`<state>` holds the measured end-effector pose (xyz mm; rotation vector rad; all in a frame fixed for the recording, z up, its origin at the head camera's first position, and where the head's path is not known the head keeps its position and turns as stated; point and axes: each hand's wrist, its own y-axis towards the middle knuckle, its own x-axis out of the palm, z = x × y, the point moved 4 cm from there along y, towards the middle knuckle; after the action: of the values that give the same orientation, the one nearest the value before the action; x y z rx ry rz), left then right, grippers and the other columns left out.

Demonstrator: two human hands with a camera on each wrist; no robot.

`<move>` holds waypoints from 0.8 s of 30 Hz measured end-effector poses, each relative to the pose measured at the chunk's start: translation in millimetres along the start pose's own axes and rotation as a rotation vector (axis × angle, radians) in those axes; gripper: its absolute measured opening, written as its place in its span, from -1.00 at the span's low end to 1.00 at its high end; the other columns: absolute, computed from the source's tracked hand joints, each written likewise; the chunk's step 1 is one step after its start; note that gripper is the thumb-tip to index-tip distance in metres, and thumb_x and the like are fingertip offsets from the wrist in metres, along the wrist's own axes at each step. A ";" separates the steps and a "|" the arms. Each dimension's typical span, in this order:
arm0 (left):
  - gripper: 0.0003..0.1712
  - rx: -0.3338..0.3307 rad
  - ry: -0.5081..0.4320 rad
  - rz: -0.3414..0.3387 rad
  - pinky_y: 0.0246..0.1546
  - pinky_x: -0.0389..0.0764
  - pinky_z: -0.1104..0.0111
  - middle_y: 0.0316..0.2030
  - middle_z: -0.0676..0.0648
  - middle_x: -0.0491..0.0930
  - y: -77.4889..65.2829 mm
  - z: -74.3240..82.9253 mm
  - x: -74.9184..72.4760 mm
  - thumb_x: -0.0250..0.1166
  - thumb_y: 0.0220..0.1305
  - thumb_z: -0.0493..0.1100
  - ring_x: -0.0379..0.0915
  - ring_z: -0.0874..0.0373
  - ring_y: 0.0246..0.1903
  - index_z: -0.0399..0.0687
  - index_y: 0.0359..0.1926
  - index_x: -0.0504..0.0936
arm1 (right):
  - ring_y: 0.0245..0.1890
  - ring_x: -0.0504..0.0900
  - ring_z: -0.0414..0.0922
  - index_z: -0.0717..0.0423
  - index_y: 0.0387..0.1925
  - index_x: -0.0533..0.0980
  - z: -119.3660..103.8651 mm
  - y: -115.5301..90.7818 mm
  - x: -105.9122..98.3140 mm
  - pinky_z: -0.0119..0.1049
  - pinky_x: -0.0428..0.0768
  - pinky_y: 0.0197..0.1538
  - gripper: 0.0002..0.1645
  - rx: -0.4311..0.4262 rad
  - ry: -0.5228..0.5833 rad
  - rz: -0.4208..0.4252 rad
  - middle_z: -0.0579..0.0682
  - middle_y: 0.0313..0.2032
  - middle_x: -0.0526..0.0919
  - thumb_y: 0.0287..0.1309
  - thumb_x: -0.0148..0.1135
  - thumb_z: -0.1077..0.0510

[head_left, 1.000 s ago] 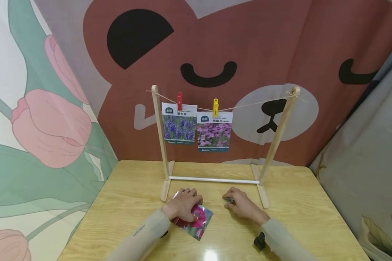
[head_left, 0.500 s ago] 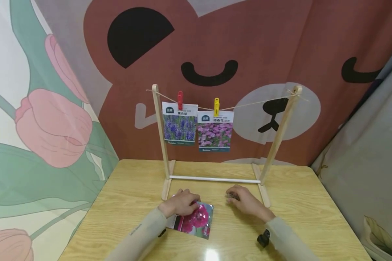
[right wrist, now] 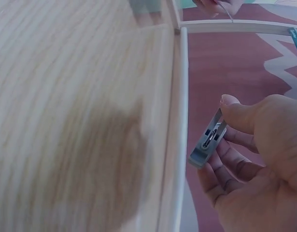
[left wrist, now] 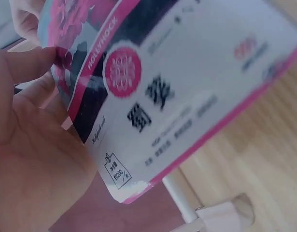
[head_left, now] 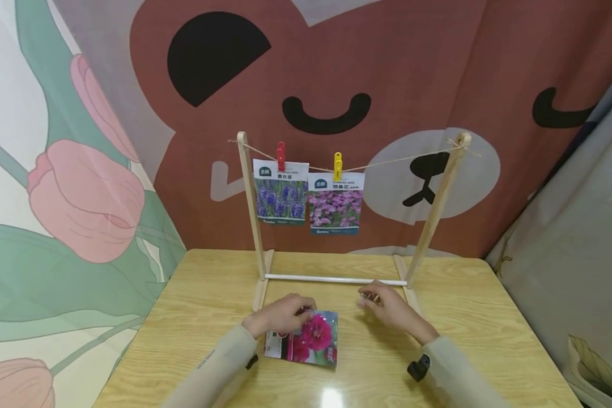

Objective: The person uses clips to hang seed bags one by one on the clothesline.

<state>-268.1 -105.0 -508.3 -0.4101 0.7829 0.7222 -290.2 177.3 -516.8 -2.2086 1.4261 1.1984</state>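
In the head view, my left hand pinches the upper edge of a hollyhock seed packet, printed with magenta flowers. Seen from the left wrist, the packet's white label end tilts toward the camera, with the thumb pressed on its flower side. My right hand holds a small grey clothespin between thumb and fingers, near the rack's white crossbar. Two seed packets hang from the twine: a lavender-blue one under a red clothespin and a pink-flowered one under a yellow clothespin.
The wooden rack's left post and right post carry the sagging twine. It stands toward the back of the wood-grain table. Behind hangs a brown bear-print curtain.
The hollyhock packet has turned until its edges lie nearly level, and the left hand has shifted to its upper edge. My right hand has moved forward and slightly right with the clothespin.
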 end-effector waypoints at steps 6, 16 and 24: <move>-0.76 0.023 0.004 0.046 -0.48 0.41 0.50 -0.57 0.19 0.41 -0.9 6.0 -9.8 0.11 0.66 -0.17 0.25 0.39 -0.63 0.06 -0.21 0.66 | -0.18 0.68 -0.15 0.26 0.15 0.66 -3.4 -2.1 -17.5 -0.26 0.71 -0.08 -0.66 -0.022 0.037 0.085 -0.01 -0.12 0.70 0.44 0.37 0.17; -0.77 0.050 -0.013 0.104 -0.43 0.47 0.47 -0.49 0.18 0.48 -4.0 17.4 -20.9 0.10 0.69 -0.11 0.29 0.39 -0.58 0.17 -0.14 0.67 | -0.07 0.72 -0.07 0.19 0.20 0.63 -6.8 -4.3 -42.5 -0.08 0.74 0.09 -0.64 0.015 0.101 0.157 -0.01 -0.07 0.73 0.49 0.33 0.14; -0.78 0.055 0.017 0.165 -0.37 0.52 0.43 -0.42 0.19 0.55 -5.7 27.2 -32.7 0.11 0.69 -0.08 0.42 0.33 -0.42 0.17 -0.04 0.70 | -0.09 0.73 -0.05 0.17 0.24 0.61 -16.0 -8.9 -61.1 -0.10 0.72 0.03 -0.63 0.014 0.080 0.180 0.02 -0.08 0.74 0.53 0.28 0.13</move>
<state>-266.7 -107.3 -465.4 -0.3040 0.8579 0.8500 -285.8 211.2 -463.0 -2.1803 1.6906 1.1618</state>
